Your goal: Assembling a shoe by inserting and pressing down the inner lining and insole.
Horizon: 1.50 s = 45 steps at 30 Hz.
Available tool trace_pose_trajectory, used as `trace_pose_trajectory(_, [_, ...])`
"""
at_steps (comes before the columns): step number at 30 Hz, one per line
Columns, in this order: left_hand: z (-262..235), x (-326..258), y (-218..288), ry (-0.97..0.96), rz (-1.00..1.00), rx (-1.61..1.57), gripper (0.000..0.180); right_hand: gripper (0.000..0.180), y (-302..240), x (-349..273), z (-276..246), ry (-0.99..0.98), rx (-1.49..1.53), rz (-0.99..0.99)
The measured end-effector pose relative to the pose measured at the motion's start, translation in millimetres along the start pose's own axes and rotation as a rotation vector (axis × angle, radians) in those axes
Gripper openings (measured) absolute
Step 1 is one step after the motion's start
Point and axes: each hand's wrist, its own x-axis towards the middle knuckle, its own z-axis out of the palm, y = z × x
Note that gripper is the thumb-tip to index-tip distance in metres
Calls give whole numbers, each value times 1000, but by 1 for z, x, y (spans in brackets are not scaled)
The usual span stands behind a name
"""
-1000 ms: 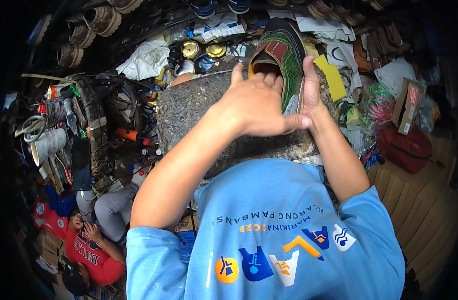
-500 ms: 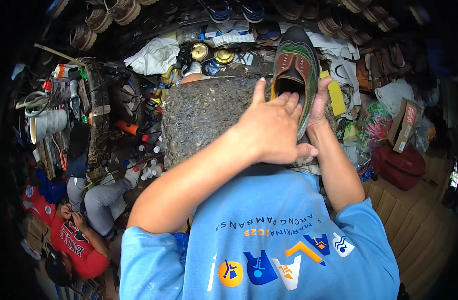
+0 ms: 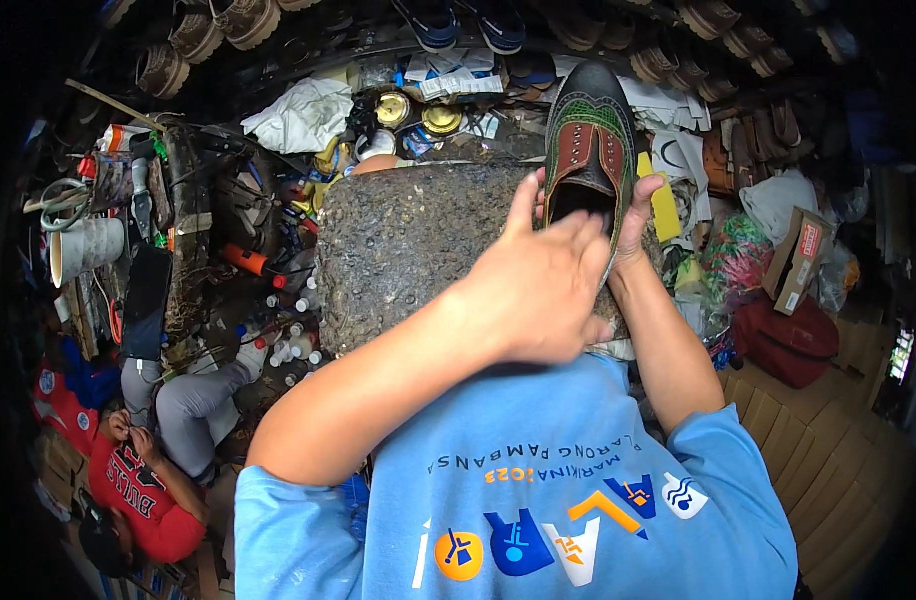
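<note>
Since a moment ago the shoe has risen a little past the far right edge of the rough, speckled surface (image 3: 418, 250). Most of that slab lies bare toward its left edge; clutter crowds every side beyond. The green and brown shoe (image 3: 588, 140) stands toe-up, my right hand (image 3: 633, 215) clamped along its right side. My left hand (image 3: 543, 285) covers its opening, fingers (image 3: 568, 240) spread loosely.
</note>
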Motion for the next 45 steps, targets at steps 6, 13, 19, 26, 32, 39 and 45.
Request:
trace_pose_trajectory(6, [14,-6,0,152,63,-30,84,128,-2,0,-5,-162,42,75])
trace_pose_trajectory(13, [11,-7,-3,63,57,-35,89,130,1,4,-9,-106,16,48])
trace_pose_trajectory(19, [14,25,-9,337,-62,121,92,129,-3,-7,30,19,-83,18])
trace_pose_trajectory(26, [-12,42,-8,39,-211,88,95,122,5,-3,15,-5,56,35])
trace_pose_trajectory(32, [0,33,-16,147,-217,182,99,114,-2,-1,29,-93,92,94])
trace_pose_trajectory(39, [-11,41,-18,172,-217,123,103,105,1,5,22,-140,203,123])
trace_pose_trajectory(45, [-24,38,-18,-4,-229,115,103,101,7,9,17,-175,187,110])
